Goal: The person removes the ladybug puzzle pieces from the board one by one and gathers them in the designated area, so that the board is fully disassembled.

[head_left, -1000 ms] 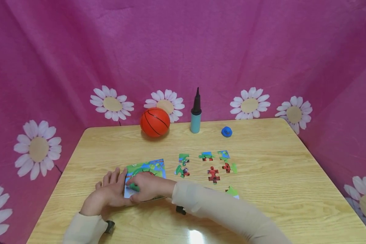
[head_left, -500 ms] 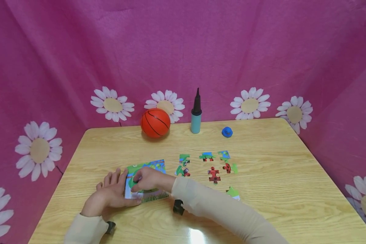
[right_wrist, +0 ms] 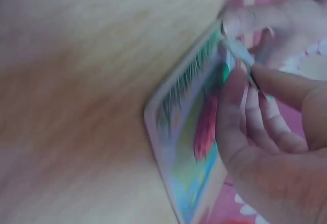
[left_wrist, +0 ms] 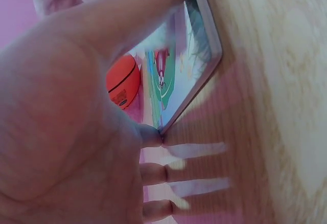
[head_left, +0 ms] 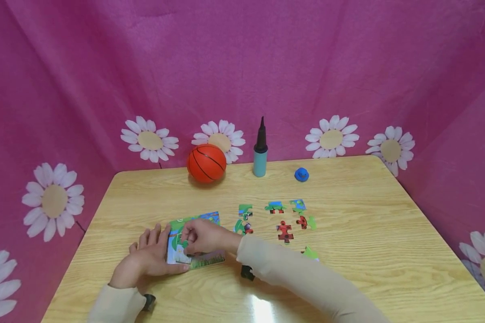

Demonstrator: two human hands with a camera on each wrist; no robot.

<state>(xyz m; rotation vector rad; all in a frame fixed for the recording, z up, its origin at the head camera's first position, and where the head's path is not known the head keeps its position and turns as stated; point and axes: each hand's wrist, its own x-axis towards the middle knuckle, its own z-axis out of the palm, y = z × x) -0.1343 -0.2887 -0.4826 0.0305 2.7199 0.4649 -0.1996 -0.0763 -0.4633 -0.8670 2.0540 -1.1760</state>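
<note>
A picture puzzle board (head_left: 212, 260) with a red figure, green shapes and a grassy strip lies on the left half of the table. My left hand (head_left: 147, 256) rests along its left side, fingers spread and straight, thumb at the near edge. Over the board, my right hand (head_left: 208, 237) pinches a puzzle piece (right_wrist: 239, 51) between thumb and fingertips. That piece stands tilted at the board's near left corner, close to the left thumb (right_wrist: 234, 25). The right hand hides much of the board's middle in the head view.
Several loose puzzle pieces (head_left: 284, 232) lie right of the board, one green-cornered piece (head_left: 310, 253) nearer the right sleeve. At the back stand an orange basketball (head_left: 206, 163), a teal hand pump (head_left: 260, 161) and a small blue rubber duck (head_left: 302, 174). A pink flowered curtain (head_left: 242, 67) encloses the table.
My right fingers, earlier low on the board's left part, have closed on the puzzle piece, tipped it up and shifted slightly right. The left hand keeps its place.
</note>
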